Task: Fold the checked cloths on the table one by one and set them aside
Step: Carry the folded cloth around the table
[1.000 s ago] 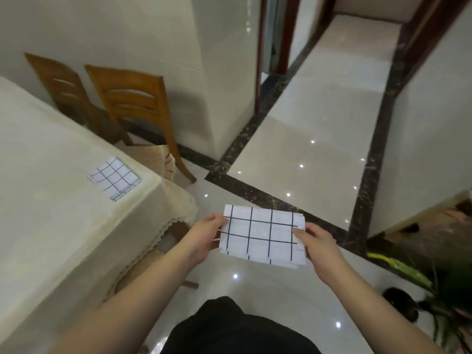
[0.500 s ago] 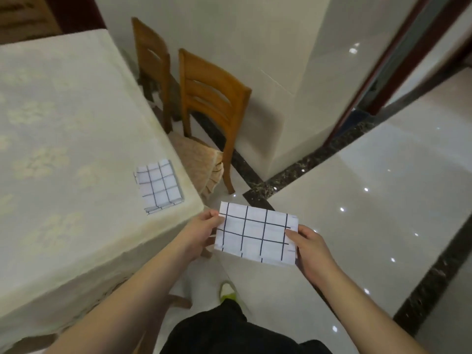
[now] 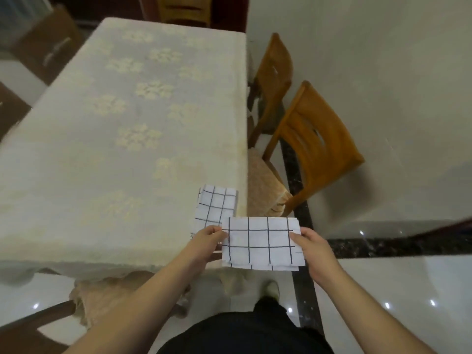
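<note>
White cotton-like folded cloth (image 3: 261, 243) with a black grid, held in the air at the near right corner of the table (image 3: 122, 139). Shape is a flat rectangle; long axis runs left to right across the view, short axis toward and away from the person. Layered edges show along its near side, slightly uneven. Face is turned up toward the camera, roughly level.

Left hand (image 3: 208, 242) pinches the cloth's left short edge, thumb on top, fingers underneath. Right hand (image 3: 313, 247) pinches the right short edge the same way, thumb lying on the top face.

Second folded cloth (image 3: 215, 208), same pattern, lies flat on the table just inside the right edge, near the front corner. Its long axis runs away from the person, at about a right angle to the held one. The held cloth overlaps its near right corner in view; contact between them cannot be told.

Cream tablecloth (image 3: 76, 226) with a flower pattern covers the table. Two wooden chairs (image 3: 314, 146) stand along the right side.
</note>
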